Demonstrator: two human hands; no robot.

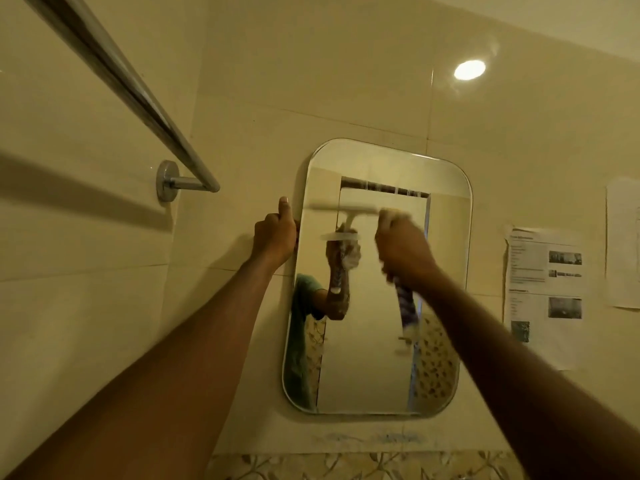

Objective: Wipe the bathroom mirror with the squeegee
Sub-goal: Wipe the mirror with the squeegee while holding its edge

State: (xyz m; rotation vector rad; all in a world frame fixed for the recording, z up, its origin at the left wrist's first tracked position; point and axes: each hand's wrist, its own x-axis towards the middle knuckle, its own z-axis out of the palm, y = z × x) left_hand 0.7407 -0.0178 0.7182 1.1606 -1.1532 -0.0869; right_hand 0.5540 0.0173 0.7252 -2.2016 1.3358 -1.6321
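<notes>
A rounded rectangular mirror (374, 358) hangs on the cream tiled wall. My left hand (275, 237) grips the mirror's left edge near the top, thumb pointing up. My right hand (403, 247) is shut on a squeegee with a purple and white handle (408, 306). Its white blade (341, 208) lies roughly level against the glass in the upper part of the mirror, blurred by motion. The glass reflects the hand and the squeegee.
A chrome towel rail (138, 95) juts from the left wall, with its mount (166, 181) close to my left hand. Printed paper sheets (543, 292) are stuck to the wall right of the mirror. A patterned tile border (363, 465) runs below.
</notes>
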